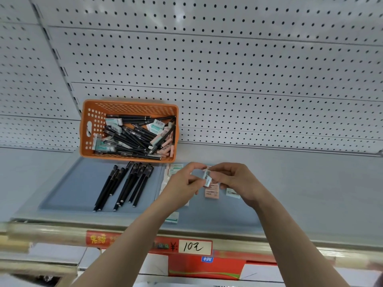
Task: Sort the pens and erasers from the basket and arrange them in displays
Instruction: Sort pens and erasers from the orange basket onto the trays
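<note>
An orange basket [91,121] stands at the back of the shelf, filled with black pens [132,137] and wrapped erasers. Several black pens [124,185] lie side by side on the left blue tray [68,189]. Erasers lie on the right blue tray [217,214], among them a pink one [211,193], a white one [232,193] and a green-banded one [173,217]. My left hand [182,183] and my right hand [234,181] meet above that tray. Both pinch a small white-and-teal eraser [207,177] between their fingertips.
A white pegboard wall [228,69] rises behind the grey shelf [321,193]. The shelf's front rail carries a red label strip and a handwritten price tag [194,247]. Red and white boxes [205,268] sit on the shelf below.
</note>
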Available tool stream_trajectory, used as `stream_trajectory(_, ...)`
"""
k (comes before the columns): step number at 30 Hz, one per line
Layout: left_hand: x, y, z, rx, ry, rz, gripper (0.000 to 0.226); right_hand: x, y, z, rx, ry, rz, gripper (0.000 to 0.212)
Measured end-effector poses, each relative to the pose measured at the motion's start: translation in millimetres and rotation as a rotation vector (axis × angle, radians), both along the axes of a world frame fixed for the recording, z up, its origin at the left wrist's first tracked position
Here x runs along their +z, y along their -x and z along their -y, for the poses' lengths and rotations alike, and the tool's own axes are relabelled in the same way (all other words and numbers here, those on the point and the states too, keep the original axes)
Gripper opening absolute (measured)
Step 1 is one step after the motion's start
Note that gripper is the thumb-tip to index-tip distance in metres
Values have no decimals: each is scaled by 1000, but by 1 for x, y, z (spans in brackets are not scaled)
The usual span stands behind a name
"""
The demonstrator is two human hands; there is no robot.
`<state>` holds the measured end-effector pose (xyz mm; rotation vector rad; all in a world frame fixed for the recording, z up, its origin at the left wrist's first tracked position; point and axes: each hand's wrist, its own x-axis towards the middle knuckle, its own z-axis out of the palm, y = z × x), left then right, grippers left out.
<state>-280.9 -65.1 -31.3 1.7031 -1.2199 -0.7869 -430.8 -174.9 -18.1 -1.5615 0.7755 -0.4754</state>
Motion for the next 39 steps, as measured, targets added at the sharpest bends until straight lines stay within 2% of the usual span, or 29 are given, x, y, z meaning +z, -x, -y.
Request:
stream_trajectory(2, 1, 0, -1, 1, -13, -13, 24, -2, 0, 2, 16, -10, -5, 18)
stream_trajectory(5, 4, -3, -1, 100, -4, -81, 8, -4, 7, 16, -135, 57, 16, 11)
stream_trajectory(7, 4, -9, -2, 197, 22, -105, 19, -6, 18, 29, -191, 219, -85, 7)
stream_trajectory(9, 3, -16, -3, 265, 23, -132, 28, -9, 30, 38, -128, 362, -249, 10)
stream_trajectory(12, 4, -19, -4, 322, -9, -259, 32, -16, 38, 41, -51, 438, -403, 18)
stream_trajectory(16, 9, -17, -1, 305, -51, -373, 36, -32, 31, 39, -129, 539, -478, 15)
stream_trajectory(21, 6, -15, -7, 279, 6, -456, 24, -41, 26, 41, -180, 687, -631, 15)
stream_trajectory(23, 5, -16, -10, 278, 65, -477, 21, -34, 18, 34, -211, 749, -571, 12)
stream_trajectory(24, 3, -17, -10, 296, 103, -496, 21, -29, 12, 27, -208, 722, -471, 8)
stream_trajectory(26, 2, -17, -10, 354, 168, -547, 19, -14, -5, 7, -113, 459, -219, 1)
stream_trajectory(28, 4, -16, -10, 377, 219, -590, 15, -4, -23, -13, 61, 177, -63, 12)
stream_trajectory(29, 5, -16, -10, 380, 236, -603, 15, -3, -31, -19, 114, 99, -27, 17)
stream_trajectory(31, 6, -17, -10, 393, 245, -609, 16, -3, -43, -27, 110, 7, 35, 22)
stream_trajectory(34, 7, -22, -15, 396, 255, -594, 19, -4, -49, -27, 26, -98, 101, 18)
stream_trajectory(37, 8, -31, -23, 493, 188, -487, 28, -6, -48, -18, 11, -108, 105, 15)
stream_trajectory(39, 8, -36, -27, 548, 164, -542, 33, -8, -46, -13, -8, -103, 113, 15)
